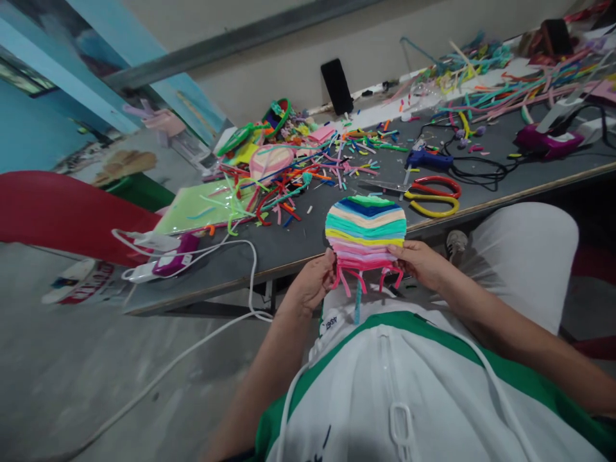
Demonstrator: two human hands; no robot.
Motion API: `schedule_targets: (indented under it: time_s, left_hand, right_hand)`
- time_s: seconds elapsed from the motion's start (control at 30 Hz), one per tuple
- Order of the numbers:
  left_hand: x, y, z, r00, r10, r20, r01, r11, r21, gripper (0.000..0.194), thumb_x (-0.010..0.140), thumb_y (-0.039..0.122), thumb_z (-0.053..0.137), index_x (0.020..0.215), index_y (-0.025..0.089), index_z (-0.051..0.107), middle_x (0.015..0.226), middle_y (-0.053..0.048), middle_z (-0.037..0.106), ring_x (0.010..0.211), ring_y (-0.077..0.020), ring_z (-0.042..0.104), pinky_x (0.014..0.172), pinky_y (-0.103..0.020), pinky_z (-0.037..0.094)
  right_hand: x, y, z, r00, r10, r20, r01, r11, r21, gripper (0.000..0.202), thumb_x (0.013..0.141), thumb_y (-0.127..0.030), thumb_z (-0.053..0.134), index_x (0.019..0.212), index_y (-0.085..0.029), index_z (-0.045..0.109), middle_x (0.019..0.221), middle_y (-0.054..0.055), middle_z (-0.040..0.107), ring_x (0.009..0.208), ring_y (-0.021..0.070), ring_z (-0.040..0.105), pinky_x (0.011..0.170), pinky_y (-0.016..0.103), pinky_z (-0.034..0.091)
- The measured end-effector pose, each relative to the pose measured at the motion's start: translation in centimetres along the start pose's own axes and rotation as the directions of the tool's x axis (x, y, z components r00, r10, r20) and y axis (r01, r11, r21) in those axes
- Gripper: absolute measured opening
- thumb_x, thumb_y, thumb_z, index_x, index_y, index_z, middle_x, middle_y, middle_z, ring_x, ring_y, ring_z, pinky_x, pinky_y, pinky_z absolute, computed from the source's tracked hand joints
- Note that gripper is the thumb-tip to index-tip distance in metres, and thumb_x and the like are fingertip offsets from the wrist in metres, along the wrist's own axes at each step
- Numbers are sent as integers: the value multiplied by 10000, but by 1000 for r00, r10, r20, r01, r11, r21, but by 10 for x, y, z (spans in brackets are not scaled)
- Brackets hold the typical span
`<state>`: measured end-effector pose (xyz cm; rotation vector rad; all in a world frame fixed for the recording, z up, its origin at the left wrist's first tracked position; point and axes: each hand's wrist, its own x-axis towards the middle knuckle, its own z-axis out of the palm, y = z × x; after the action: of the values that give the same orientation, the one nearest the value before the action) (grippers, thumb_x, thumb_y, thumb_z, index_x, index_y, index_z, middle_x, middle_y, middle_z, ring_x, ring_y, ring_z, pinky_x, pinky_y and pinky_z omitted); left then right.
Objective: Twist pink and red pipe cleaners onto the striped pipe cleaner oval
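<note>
A round disc of striped pipe cleaners [366, 224] is held up in front of my lap, at the table's near edge. Its bands run from green and blue at the top through peach, teal and yellow to pink. Loose pink ends dangle from the bottom, with a light blue strand [357, 305] hanging below. My left hand [317, 277] pinches the lower left rim. On the right rim, my right hand [418, 260] grips with the thumb on the front face; its other fingers are mostly hidden behind. Scissors [433, 194] with red and yellow handles lie just beyond the disc.
Cut pipe cleaner pieces [356, 151] litter the grey table [231, 269]. A blue glue gun [430, 159] with a black cord lies at the right. A phone [337, 86] leans on the wall. Purple-and-white power strips [176, 255] sit at both sides, a white cable trailing off the left edge.
</note>
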<state>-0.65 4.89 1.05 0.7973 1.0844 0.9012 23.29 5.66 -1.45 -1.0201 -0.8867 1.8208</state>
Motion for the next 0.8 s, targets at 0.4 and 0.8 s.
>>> schedule_targets:
  time_s: [0.4,0.8]
  left_hand:
    - [-20,-42,2,990,17,-138,-44,980,-196,351,537,249,839,812,115,666,693,-13,617,557,-66,517,518,-175,419]
    - [-11,-45,13,984,8,-176,-47,975,-219,209,593,241,799,678,123,650,595,-6,583,501,-63,482,440,-163,352]
  right_hand:
    - [-8,-3,6,999,-14,-45,15,1000,26,275,615,-390,776,782,-186,697,732,7,677,557,93,513,529,218,414]
    - [-10,-2,9,1000,-18,-13,19,999,37,284,616,-406,776,790,-192,707,719,7,682,563,103,531,547,221,424]
